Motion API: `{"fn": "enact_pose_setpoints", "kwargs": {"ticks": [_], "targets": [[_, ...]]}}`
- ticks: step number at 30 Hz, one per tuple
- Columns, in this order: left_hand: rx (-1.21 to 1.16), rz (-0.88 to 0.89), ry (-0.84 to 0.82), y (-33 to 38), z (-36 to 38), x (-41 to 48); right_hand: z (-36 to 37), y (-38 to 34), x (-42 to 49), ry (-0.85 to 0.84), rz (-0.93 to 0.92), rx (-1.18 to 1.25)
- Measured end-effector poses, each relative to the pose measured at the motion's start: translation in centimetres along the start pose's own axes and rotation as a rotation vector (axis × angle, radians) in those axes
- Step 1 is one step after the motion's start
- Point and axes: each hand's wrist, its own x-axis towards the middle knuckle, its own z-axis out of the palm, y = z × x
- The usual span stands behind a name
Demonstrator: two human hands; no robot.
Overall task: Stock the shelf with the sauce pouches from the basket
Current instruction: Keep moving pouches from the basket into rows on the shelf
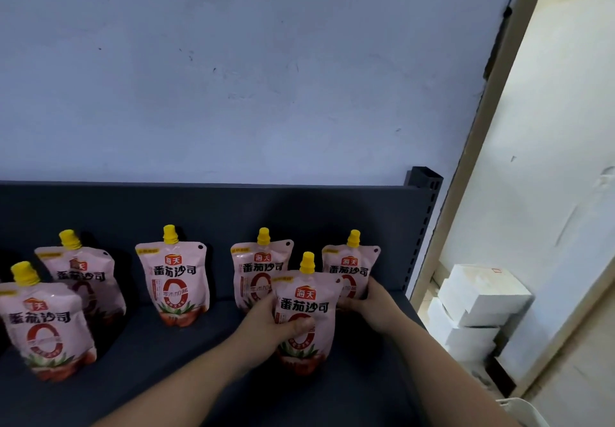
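Hands (283, 323) around upright sauce pouch (304, 313) on shelf (186, 353).

Dim, bluish light on my side; brighter warm daylight spills in at the right past the door frame (492, 147). Soft shadows behind the pouches on the dark shelf (173, 370). Wide-angle bending at edges; leftmost pouch (46, 323) slightly blurred.

A: What do the pouches say?
B: The front pouch (304, 320) carries a red badge with 海天, then 番茄沙司 in large dark characters, above a big red 0.
A: The rest?
B: The middle pouch (173, 277) shows the same, with 零添加 across its 0. Finer print is too small to read.
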Motion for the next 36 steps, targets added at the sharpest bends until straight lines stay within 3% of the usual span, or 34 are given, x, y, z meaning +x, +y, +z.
{"fn": "enact_pose_setpoints", "kwargs": {"ticks": [3, 7, 10, 12, 18, 36], "targets": [[-0.001, 0.018, 0.001, 0.2, 1.4, 0.9, -0.9, -0.5, -1.4, 0.021, 0.016, 0.04], [-0.038, 0.027, -0.035, -0.1, 3.8, 2.6, -2.8, -0.1, -4.5, 0.306, -0.103, 0.198], [-0.025, 0.054, -0.052, -0.1, 5.7, 3.6, -2.2, -1.0, -6.8, 0.049, -0.175, 0.341], [-0.007, 0.103, -0.051, -0.3, 6.7, 4.0, -1.2, -1.4, -7.2, -0.026, -0.155, 0.329], [0.155, 0.115, -0.163, -2.3, 6.5, 3.9, -0.7, -1.4, -7.4, 0.134, -0.149, 0.371], [0.325, 0.12, -0.039, -2.6, 5.6, 2.4, -0.8, 1.3, -9.2, 0.179, -0.085, 0.377]]}}
